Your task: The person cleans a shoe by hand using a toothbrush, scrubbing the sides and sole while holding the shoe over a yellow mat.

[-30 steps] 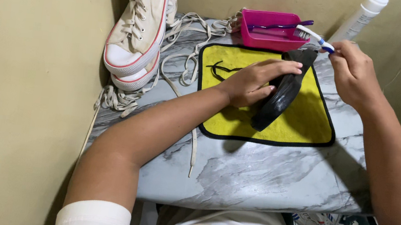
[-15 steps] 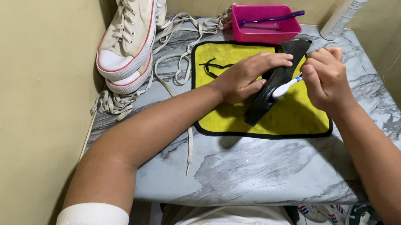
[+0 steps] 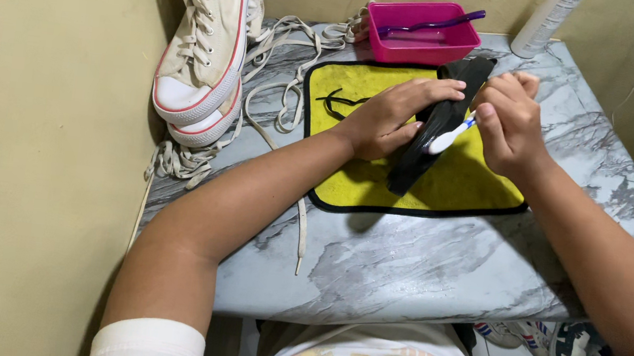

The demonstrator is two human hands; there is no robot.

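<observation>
Fingers (image 3: 502, 92) of your right hand (image 3: 508, 124) are clenched on a toothbrush (image 3: 445, 139), its white head touching the black insole (image 3: 438, 128), which runs from 1 o'clock down to 7 o'clock across the yellow cloth (image 3: 468, 179) on the tabletop (image 3: 418, 269). Your left hand (image 3: 391, 119) lies flat, pinning the insole from 9 o'clock and hiding its middle; your right hand covers the brush handle.

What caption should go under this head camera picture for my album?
Left hand pins a black insole on a yellow cloth while the right hand brushes it with a toothbrush.
</observation>
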